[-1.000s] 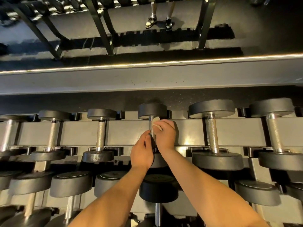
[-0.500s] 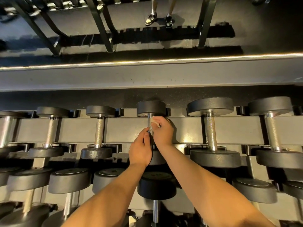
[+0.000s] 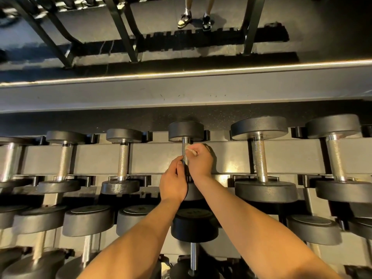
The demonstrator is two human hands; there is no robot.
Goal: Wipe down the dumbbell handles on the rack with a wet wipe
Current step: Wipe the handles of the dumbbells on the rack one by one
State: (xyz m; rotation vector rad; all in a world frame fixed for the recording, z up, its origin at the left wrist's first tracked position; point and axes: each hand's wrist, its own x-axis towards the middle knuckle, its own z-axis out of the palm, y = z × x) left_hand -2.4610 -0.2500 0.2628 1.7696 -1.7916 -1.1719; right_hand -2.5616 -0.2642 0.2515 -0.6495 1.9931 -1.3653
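Note:
A row of dark dumbbells with knurled steel handles lies across the top shelf of the rack (image 3: pixel 157 158). On the middle dumbbell (image 3: pixel 186 130), my right hand (image 3: pixel 200 162) curls round the handle (image 3: pixel 185 147) with a crumpled pale wet wipe (image 3: pixel 191 151) pressed against the steel. My left hand (image 3: pixel 173 182) grips the lower end of the same handle, just below the right hand. The near head of this dumbbell is mostly hidden under my hands.
Neighbouring dumbbells sit left (image 3: pixel 122 158) and right (image 3: pixel 260 158) of the one I hold. A lower shelf carries more dumbbells, one black head (image 3: pixel 194 226) right under my wrists. Behind the rack a mirror shows another rack and a person's feet (image 3: pixel 194 19).
Both hands have slid a little up the handle toward the far head, the wipe moving with the right hand. The dumbbell stays in its cradle.

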